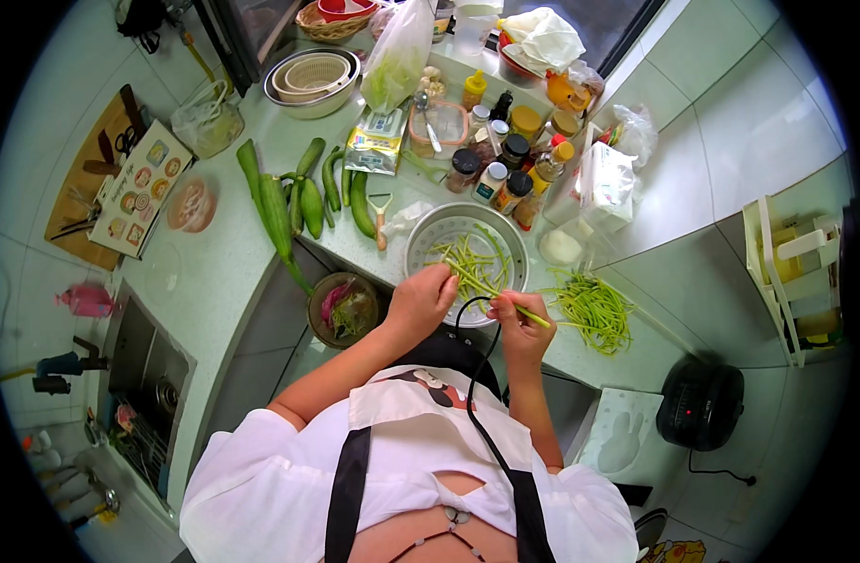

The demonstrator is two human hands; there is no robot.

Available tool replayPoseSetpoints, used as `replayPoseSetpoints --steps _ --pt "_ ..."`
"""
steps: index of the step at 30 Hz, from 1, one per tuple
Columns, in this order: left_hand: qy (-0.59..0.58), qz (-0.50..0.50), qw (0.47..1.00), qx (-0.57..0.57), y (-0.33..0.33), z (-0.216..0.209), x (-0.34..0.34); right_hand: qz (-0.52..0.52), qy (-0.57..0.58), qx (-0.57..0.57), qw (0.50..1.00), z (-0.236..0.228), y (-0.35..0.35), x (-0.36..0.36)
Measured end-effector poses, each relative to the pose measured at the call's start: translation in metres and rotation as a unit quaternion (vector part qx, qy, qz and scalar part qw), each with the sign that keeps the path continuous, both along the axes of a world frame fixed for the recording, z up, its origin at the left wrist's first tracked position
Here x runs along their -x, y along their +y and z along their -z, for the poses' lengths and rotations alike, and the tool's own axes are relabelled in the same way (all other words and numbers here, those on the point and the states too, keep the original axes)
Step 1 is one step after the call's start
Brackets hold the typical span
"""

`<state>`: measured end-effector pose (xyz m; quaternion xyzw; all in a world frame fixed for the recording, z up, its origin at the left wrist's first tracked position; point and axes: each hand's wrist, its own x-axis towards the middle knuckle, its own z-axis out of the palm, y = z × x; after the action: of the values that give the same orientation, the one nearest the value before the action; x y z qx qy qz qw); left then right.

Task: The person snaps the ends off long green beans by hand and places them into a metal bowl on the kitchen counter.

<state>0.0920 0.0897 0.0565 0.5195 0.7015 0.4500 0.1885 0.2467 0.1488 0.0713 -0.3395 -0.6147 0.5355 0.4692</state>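
Observation:
A small bunch of long, thin green stems (pixel 535 317), looking like garlic scapes, stretches between my two hands over a metal basin (pixel 418 235). My left hand (pixel 422 302) is closed around one end above the basin's near-left rim. Fingers of my right hand (pixel 521 330) pinch the stems near the other end, at the near-right rim. Short cut pieces (pixel 486 246) of the same green stems lie inside the basin. To the right, on the counter, rests a loose pile of stems (pixel 594 312). A black cord passes in front of the stems, by my right hand.
Left of the basin lie a peeler (pixel 381 223), green loofahs or gourds (pixel 275 211) and peppers. Seasoning bottles (pixel 516 150) crowd the back. A waste bin (pixel 322 333) stands below the counter edge. The sink (pixel 148 375) is far left, a black cooker (pixel 700 403) at right.

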Motion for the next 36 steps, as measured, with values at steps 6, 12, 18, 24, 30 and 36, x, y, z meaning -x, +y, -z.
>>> replayPoseSetpoints --steps 6,12,18,24,30,36 --pt "0.042 0.086 0.994 -0.053 -0.004 -0.008 -0.014 0.027 -0.086 -0.065 0.994 0.005 0.003 0.008" --pt "0.055 -0.007 0.995 0.088 -0.026 0.031 0.022 0.071 -0.155 -0.008 0.985 0.04 0.042 -0.01" --pt "0.143 -0.106 0.954 0.241 -0.076 0.085 0.073 0.005 -0.134 0.121 0.984 0.069 0.059 -0.002" --pt "0.163 -0.169 0.91 0.341 -0.104 0.122 0.102 0.011 -0.274 0.128 0.953 0.108 0.076 -0.029" --pt "0.121 -0.147 0.927 0.322 -0.095 0.113 0.095 0.088 -0.305 0.126 0.94 0.139 0.081 -0.107" --pt "0.091 -0.104 0.958 0.253 -0.058 0.085 0.069 0.124 -0.657 0.025 0.744 0.144 0.083 -0.151"
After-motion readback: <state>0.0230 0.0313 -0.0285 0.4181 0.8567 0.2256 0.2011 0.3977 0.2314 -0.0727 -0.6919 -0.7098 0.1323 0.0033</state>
